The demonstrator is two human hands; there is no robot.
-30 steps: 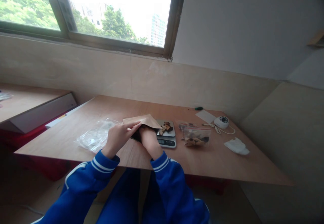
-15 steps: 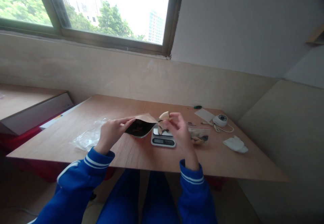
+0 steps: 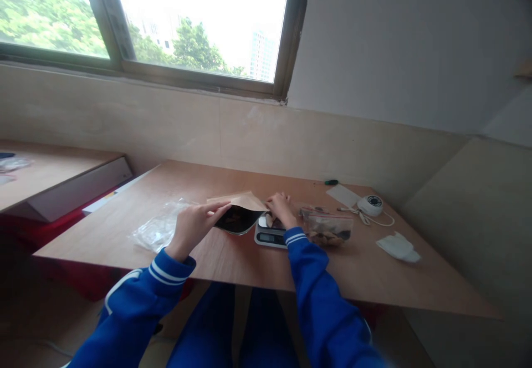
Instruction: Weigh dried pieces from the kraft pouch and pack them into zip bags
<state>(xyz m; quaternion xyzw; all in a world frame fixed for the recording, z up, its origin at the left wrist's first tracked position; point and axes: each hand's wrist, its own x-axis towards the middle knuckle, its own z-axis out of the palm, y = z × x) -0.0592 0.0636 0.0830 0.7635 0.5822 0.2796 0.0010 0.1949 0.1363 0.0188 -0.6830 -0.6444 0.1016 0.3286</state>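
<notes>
brown bag (image 3: 244, 200), one; hands (image 3: 195, 223), two

Matt paper, wood and cloth beside shiny plastic.
The pouch (image 3: 240, 199) looks like matt brown paper outside, with smooth dark lining. The scale (image 3: 270, 239) seems to be smooth white plastic. The clear wrapping (image 3: 155, 227) is thin, wrinkled, glossy plastic; the zip bag (image 3: 332, 225) is also transparent and glossy. The tabletop (image 3: 361, 271) is smooth wood with weak shine, and the sleeves (image 3: 326, 287) are matt cloth.

Probably a small workroom | wooden table (image 3: 353, 279) | digital scale (image 3: 269, 239) | window (image 3: 224, 19)
</notes>
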